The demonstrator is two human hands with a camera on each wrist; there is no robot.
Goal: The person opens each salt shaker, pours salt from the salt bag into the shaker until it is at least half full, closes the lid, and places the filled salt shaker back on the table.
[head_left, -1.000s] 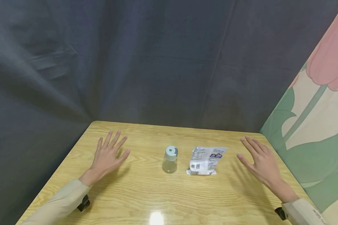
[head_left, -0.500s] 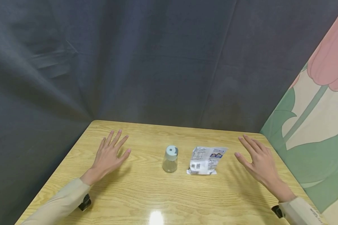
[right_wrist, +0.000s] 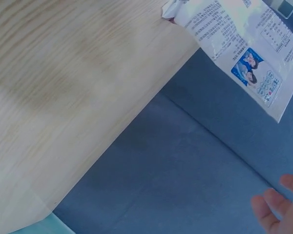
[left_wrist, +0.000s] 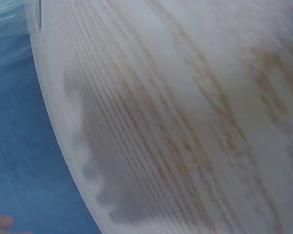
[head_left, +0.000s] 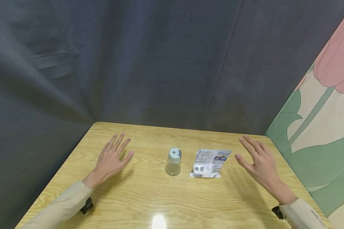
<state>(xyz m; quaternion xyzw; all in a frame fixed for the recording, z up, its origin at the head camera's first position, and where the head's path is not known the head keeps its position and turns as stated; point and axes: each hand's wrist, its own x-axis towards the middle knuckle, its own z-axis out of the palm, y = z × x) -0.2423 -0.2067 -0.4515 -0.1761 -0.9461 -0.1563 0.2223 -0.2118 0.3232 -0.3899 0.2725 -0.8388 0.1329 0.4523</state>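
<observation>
A clear jar [head_left: 173, 168] with a pale blue-grey lid [head_left: 175, 155] stands upright mid-table. Just right of it a white printed packet [head_left: 208, 163] stands on its bottom edge; its top corner leans right. My left hand [head_left: 110, 160] is held over the left side of the table, fingers spread, touching neither thing. On the other side, my right hand [head_left: 261, 163] hovers with its fingers extended, its thumb close to the packet's right edge. The right wrist view shows the packet [right_wrist: 244, 46] at upper right and a few fingertips [right_wrist: 271, 207] below. Part of the jar [left_wrist: 12, 19] shows in the left wrist view.
The wooden table [head_left: 149, 197] has its far edge against a dark curtain [head_left: 166, 70]. To the right hangs a cloth [head_left: 315, 133] with a pink tulip and green leaves. Black wrist cameras [head_left: 87, 206] sit under both cuffs.
My right hand has moved left, nearer the packet. The left hand has shifted only slightly to the right. The jar and packet stay where they were.
</observation>
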